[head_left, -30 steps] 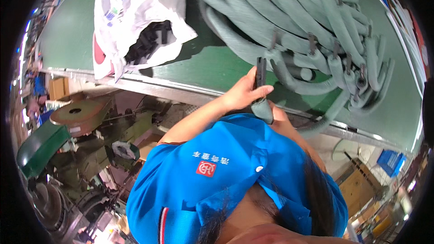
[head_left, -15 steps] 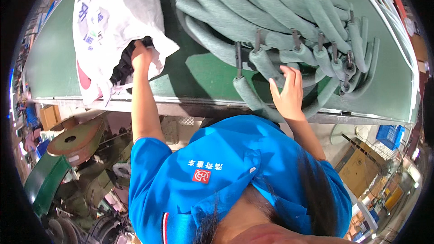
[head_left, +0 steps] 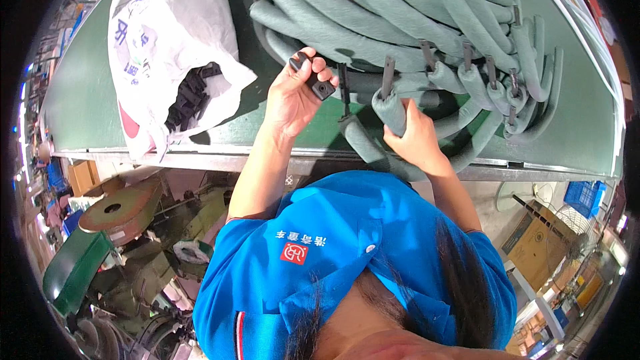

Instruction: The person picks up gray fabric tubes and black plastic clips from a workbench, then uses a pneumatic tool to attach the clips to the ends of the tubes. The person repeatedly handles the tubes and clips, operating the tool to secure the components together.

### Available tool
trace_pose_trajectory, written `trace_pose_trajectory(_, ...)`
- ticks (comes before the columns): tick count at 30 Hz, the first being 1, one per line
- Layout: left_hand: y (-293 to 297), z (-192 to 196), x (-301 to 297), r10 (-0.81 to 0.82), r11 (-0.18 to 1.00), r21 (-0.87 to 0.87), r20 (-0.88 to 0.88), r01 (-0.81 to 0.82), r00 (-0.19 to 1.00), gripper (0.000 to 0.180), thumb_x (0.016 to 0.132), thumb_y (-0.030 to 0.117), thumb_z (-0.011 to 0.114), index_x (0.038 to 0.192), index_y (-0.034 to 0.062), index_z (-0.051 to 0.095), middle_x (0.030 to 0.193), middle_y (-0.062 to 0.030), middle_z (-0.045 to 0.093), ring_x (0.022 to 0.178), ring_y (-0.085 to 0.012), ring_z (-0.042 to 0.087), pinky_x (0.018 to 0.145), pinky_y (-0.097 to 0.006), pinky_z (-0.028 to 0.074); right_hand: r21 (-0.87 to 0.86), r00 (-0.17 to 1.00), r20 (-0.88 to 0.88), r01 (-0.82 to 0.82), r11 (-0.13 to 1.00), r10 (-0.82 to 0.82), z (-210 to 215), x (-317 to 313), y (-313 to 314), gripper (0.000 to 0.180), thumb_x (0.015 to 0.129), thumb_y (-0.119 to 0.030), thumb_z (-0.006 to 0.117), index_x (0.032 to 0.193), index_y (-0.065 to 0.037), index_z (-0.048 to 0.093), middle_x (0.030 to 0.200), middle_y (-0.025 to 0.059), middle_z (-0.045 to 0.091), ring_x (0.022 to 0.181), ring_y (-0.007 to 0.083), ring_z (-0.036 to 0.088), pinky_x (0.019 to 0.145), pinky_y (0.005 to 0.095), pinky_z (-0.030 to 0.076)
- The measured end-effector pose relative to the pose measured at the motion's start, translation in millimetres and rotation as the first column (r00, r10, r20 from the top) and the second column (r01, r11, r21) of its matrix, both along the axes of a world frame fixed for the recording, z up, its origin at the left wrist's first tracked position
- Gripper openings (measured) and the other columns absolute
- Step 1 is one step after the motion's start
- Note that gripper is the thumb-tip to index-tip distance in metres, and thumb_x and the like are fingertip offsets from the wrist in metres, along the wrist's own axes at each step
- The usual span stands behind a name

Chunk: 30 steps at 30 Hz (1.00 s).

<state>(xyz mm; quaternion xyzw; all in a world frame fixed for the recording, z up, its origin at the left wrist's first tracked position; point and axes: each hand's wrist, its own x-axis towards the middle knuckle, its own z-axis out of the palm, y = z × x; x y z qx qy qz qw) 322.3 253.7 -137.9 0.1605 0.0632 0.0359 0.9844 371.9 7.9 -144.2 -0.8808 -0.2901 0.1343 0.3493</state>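
My left hand (head_left: pixel 293 97) holds a small black plastic cap (head_left: pixel 319 84) above the green table (head_left: pixel 87 100). My right hand (head_left: pixel 412 137) grips the end of a grey-green foam-covered tube (head_left: pixel 395 108) with a dark metal tip sticking out. That tube belongs to a big pile of similar foam-covered tubes (head_left: pixel 413 20) spread over the table's far right. A white plastic sack (head_left: pixel 167 33) lies open at the left, with several black caps (head_left: pixel 190 97) spilling from its mouth.
The table's metal front edge (head_left: pixel 200 159) runs just ahead of my blue shirt. Below at the left stand a round metal disc (head_left: pixel 120 208) and green machine parts (head_left: pixel 73 270). A cardboard box (head_left: pixel 533 247) and a blue crate (head_left: pixel 585 197) sit at the right.
My left hand has left the sack's mouth and come right to the tubes, now with a black cap in it. My right hand stays on the tube end.
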Motion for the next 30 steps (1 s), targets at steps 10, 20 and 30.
trace_pose_trajectory(10,-28.3,7.3,44.6,0.031,0.996,-0.078,-0.011,-0.032,0.999,0.044,0.084,-0.001,0.048,0.128,-0.0017,0.044,0.103,-0.0084,0.051,0.098,-0.0237,0.050,0.096,-0.043,0.041,0.052,0.987,-0.022,-0.159,0.986,0.160,4.6,0.7,-23.2,0.044,0.070,-0.018,0.072,0.104,-0.001,0.050,0.082,0.0199,0.062,0.076,0.0374,0.063,0.065,0.0420,0.050)
trace_pose_trajectory(20,-41.2,14.0,68.2,-0.128,0.992,-0.006,-0.061,0.128,0.990,0.035,0.089,0.005,0.058,0.123,0.0023,0.049,0.105,-0.0096,0.051,0.096,-0.0226,0.052,0.089,-0.039,0.046,0.055,0.982,-0.024,-0.185,0.981,0.186,-1.7,-1.5,-30.5,0.043,0.071,-0.030,0.074,0.099,-0.003,0.054,0.073,0.0168,0.063,0.068,0.0343,0.064,0.059,0.0412,0.050)
trace_pose_trajectory(30,-56.7,18.4,67.8,-0.166,0.986,0.018,0.023,0.165,0.986,0.022,0.095,0.029,0.051,0.106,0.0095,0.051,0.083,-0.0015,0.047,0.077,-0.0145,0.047,0.077,-0.034,0.046,0.099,0.976,-0.071,-0.201,0.975,0.208,2.0,4.6,-29.7,0.042,0.071,-0.026,0.073,0.100,-0.002,0.054,0.072,0.0179,0.062,0.067,0.0357,0.063,0.059,0.0412,0.049)
